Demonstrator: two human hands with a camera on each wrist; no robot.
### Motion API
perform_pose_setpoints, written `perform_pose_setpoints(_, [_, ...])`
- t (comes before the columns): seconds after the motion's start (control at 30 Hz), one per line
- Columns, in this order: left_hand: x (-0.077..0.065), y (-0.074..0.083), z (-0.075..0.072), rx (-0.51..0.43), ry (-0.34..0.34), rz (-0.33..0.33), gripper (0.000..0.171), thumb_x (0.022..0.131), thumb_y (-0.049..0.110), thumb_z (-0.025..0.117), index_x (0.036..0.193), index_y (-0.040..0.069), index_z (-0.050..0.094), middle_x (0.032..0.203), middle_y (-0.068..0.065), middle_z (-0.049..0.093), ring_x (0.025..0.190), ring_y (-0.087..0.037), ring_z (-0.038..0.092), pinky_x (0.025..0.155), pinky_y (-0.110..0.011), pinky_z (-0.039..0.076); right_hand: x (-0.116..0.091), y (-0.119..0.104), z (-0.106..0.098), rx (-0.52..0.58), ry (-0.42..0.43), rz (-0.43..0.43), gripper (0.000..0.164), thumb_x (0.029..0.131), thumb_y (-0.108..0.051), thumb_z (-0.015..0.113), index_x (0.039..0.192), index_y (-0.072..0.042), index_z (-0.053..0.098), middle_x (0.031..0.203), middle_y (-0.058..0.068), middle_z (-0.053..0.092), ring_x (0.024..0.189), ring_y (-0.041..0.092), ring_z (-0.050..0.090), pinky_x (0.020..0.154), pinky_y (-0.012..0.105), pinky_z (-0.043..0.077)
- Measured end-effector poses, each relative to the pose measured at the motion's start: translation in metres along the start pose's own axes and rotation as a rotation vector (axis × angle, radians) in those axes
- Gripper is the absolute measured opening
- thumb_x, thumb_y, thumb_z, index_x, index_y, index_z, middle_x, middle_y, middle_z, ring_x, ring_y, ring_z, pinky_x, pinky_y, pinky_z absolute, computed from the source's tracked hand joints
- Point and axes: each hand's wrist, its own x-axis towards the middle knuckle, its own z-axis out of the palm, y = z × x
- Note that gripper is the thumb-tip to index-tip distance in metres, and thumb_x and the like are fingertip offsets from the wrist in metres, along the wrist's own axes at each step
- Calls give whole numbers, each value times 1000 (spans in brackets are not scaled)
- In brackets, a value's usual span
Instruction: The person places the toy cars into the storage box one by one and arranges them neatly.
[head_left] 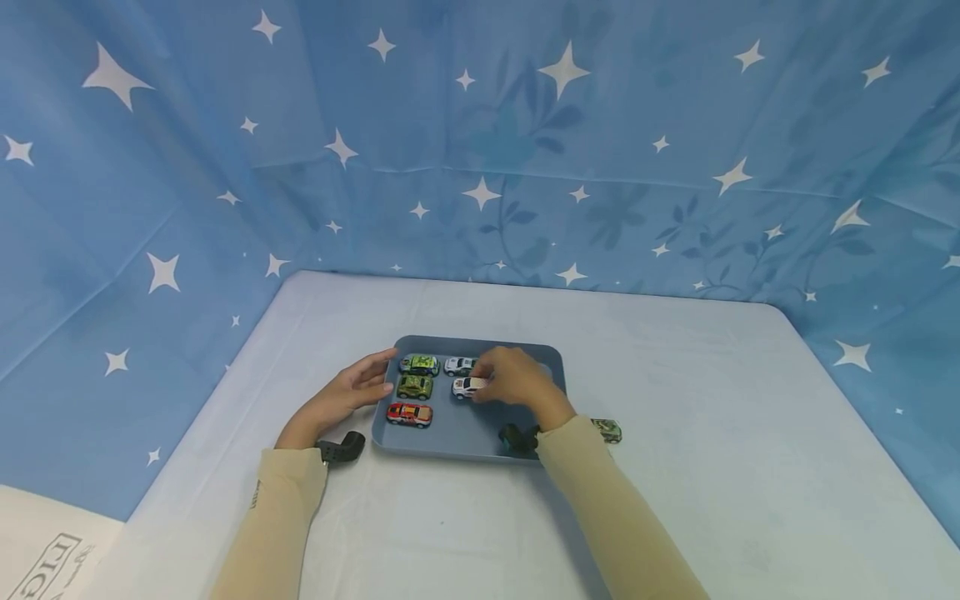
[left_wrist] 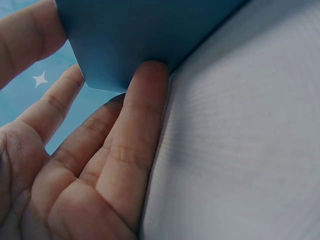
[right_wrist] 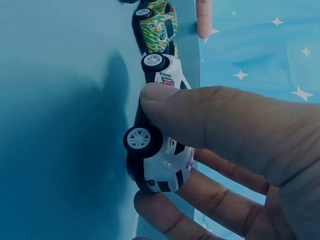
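My right hand [head_left: 517,379] pinches a white toy car [head_left: 462,387] between thumb and fingers, low over the grey-blue tray [head_left: 465,442]. In the right wrist view, the thumb lies across the side of this car, above its wheel. Another white toy car [head_left: 456,366] sits just behind it, partly covered by the hand. My left hand [head_left: 352,392] rests at the tray's left side, its fingers fairly straight against the wall. Along the left inside stand a yellow-green car [head_left: 420,364], an olive green car [head_left: 415,387] and a red car [head_left: 409,415].
A camouflage toy car [head_left: 607,430] is on the white table [head_left: 720,467] right of the tray, partly hidden by the right sleeve. Behind the table hangs a blue curtain [head_left: 420,242] with white stars. A printed pale sheet [head_left: 45,542] shows at the lower left.
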Motion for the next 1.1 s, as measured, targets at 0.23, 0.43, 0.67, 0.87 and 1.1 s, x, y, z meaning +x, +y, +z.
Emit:
perform_pose_setpoints(0.23, [0,-1,0,-10,1,9,75,109,19,65,172,7,26,174,-29,25,160,-52,25,125,-66,30,8,-3,5,-6,-10,-9,26,88,-11,92,112,-7,83,115,4,80,95,19,65,91,43,58])
perform_pose_setpoints(0.43, [0,-2,0,-16,-1,11,75,109,18,65,172,6,26,174,-29,26,159,-51,26,125,-65,31,12,-5,9,-15,-17,-15,27,87,-12,93,112,-9,84,113,2,80,95,19,66,91,43,59])
perform_pose_setpoints(0.67, [1,-1,0,-18,1,7,75,109,19,65,172,6,27,174,-29,26,159,-52,26,125,-65,31,15,-6,11,-40,-3,-13,27,86,-14,94,112,-10,85,107,2,80,97,21,71,89,43,60])
perform_pose_setpoints(0.87, [1,0,-1,-25,0,4,75,109,19,65,172,6,26,174,-29,24,160,-53,24,126,-66,29,16,-7,14,-70,16,-9,28,85,-16,95,112,-12,86,104,-1,80,90,17,69,83,40,59])
perform_pose_setpoints(1.1, [1,1,0,-27,5,-5,75,109,18,65,172,5,27,175,-29,23,160,-54,22,126,-66,28,17,-11,16,-91,30,-11,24,86,-16,94,109,-14,87,104,-2,81,82,15,65,80,40,58])
